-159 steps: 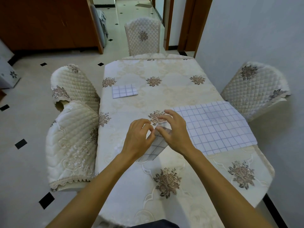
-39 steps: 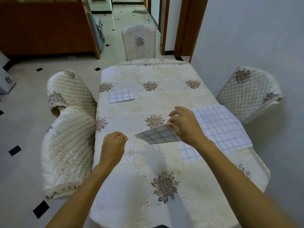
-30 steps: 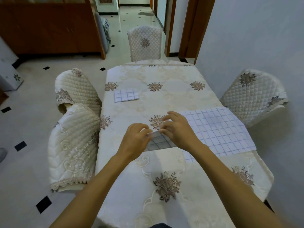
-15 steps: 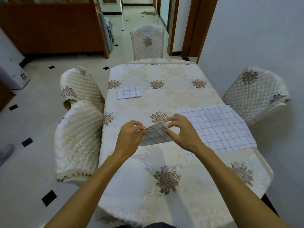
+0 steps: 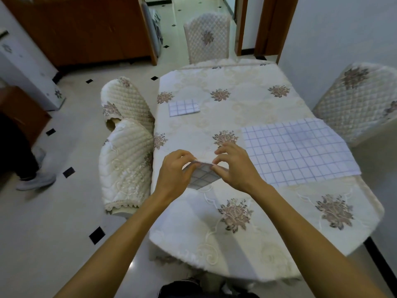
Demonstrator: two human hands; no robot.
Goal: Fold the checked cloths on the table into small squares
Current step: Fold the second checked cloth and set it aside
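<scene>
Both my hands hold a small folded checked cloth (image 5: 203,176) in the air above the near middle of the table (image 5: 247,237). My left hand (image 5: 176,171) pinches its left edge and my right hand (image 5: 234,166) pinches its right edge. A large checked cloth (image 5: 298,151) lies spread flat on the right side of the table, just beyond my right hand. A folded checked square (image 5: 183,107) lies on the far left of the table.
Quilted chairs stand round the table: two on the left (image 5: 126,160), one at the far end (image 5: 207,37), one on the right (image 5: 356,100). A white wall runs close along the right side. A person's legs and shoes (image 5: 32,179) are on the floor at left.
The cloth has become a smaller folded piece, raised off the table between both hands. The view has shifted, and a person's legs have come into sight at left.
</scene>
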